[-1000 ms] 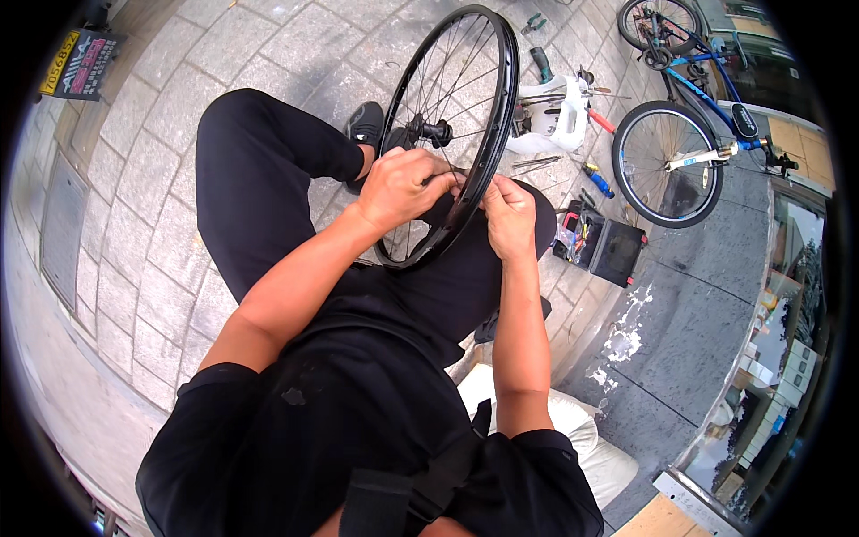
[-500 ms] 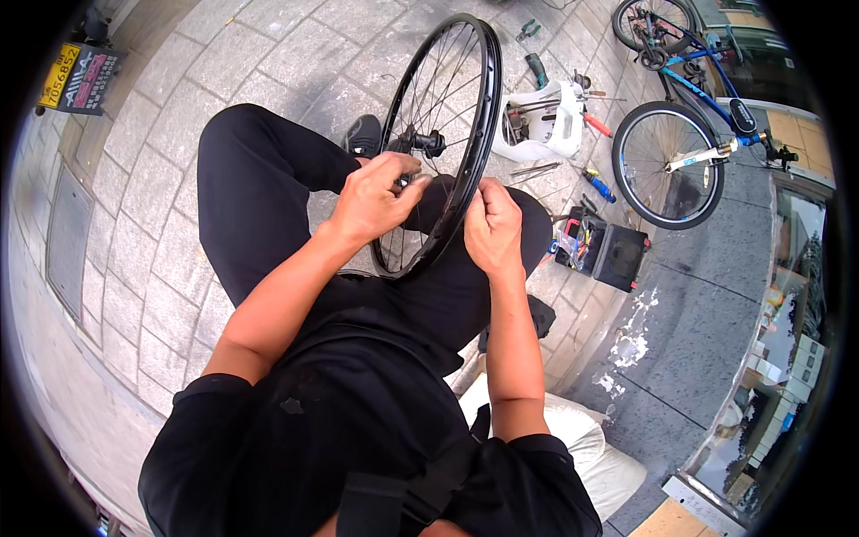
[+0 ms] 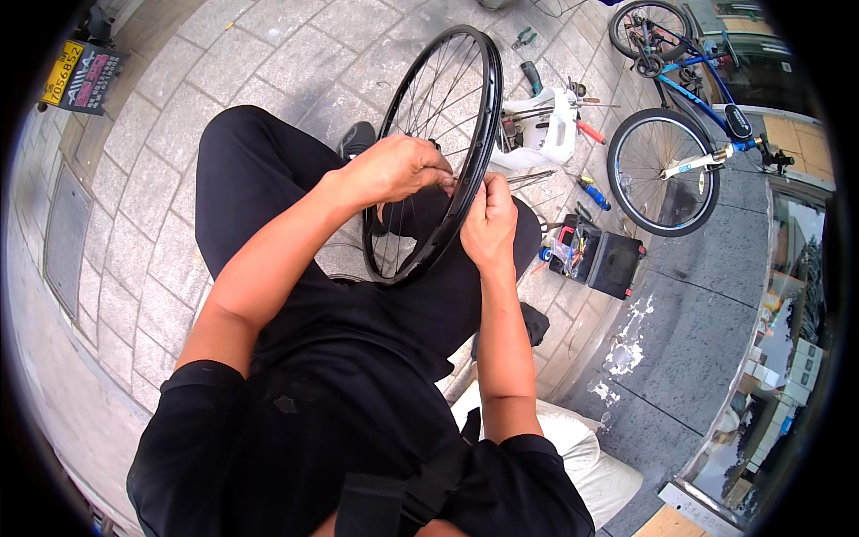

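A black bicycle wheel (image 3: 479, 118) with thin spokes stands tilted between my dark-trousered legs, its lower part resting near my lap. My left hand (image 3: 407, 168) reaches from the left across the spokes, fingers curled together at the inner side of the rim; what they pinch is too small to make out. My right hand (image 3: 489, 219) is closed at the outer right side of the rim, thumb and fingers against it opposite my left fingertips. The hub is partly hidden behind my left hand.
At right are a blue bicycle (image 3: 707, 76), a white cut-open jug (image 3: 555, 134) with tools, a red-handled tool (image 3: 591, 132), a blue tool (image 3: 595, 192), an open black toolbox (image 3: 608, 264), pliers (image 3: 523, 38) and a cordless tool (image 3: 532, 79). A signboard (image 3: 85, 76) stands top left; white padding (image 3: 608, 465) lies beside me.
The wheel has shifted left and slightly down. My right hand moved left with it. My left hand drew back, then moved up and forward again to the rim.
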